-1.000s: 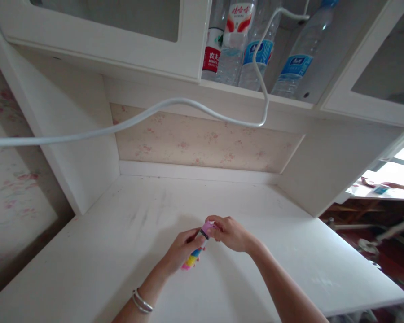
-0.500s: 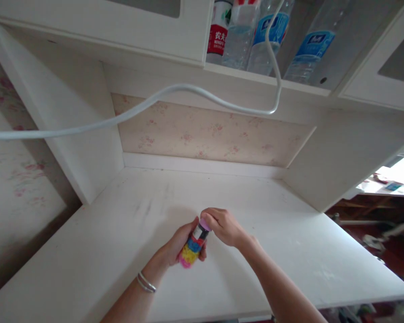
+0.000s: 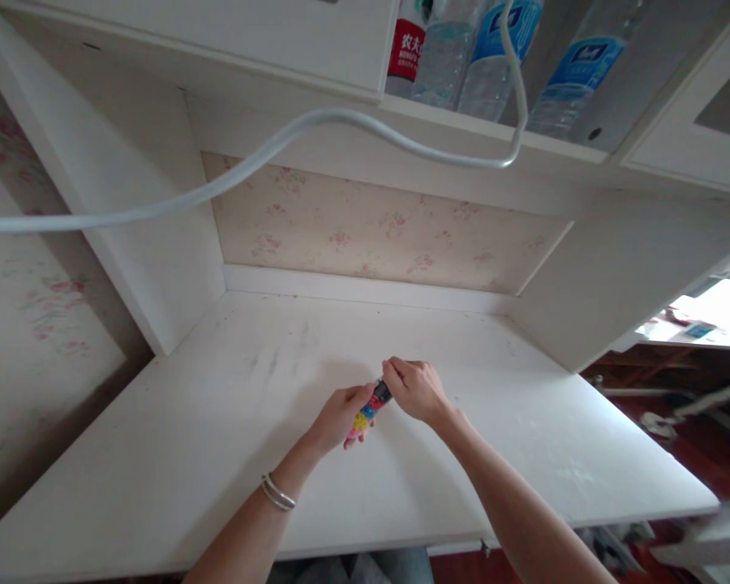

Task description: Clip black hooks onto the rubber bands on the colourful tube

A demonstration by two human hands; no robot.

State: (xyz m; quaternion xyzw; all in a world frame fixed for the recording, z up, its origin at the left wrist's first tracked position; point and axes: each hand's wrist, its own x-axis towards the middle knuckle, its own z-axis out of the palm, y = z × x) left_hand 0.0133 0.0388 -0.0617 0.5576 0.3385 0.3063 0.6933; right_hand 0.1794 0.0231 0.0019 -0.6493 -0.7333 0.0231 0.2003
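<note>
While the left hand (image 3: 334, 418) grips its body, a small container (image 3: 363, 419) is held aslant above the white tabletop (image 3: 158, 454), the right hand (image 3: 414, 391) closed over its top. Bands of pink, yellow, blue and red show below a black collar (image 3: 382, 392); its long axis runs from the pink end, nearest the wearer, away and rightward. Beyond, clear labelled bottles (image 3: 491, 69) stand in an overhead cupboard (image 3: 636, 81).

Slanted tube (image 3: 366, 414), pink-yellow-blue-red, dark-topped, between both hands (image 3: 337, 418) (image 3: 414, 391).

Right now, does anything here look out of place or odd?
Two things: a white cable hangs in loose bends, passing before a blue-labelled bottle instead of being tidied away, and dark smudges mar the white desktop beyond the left hand.
</note>
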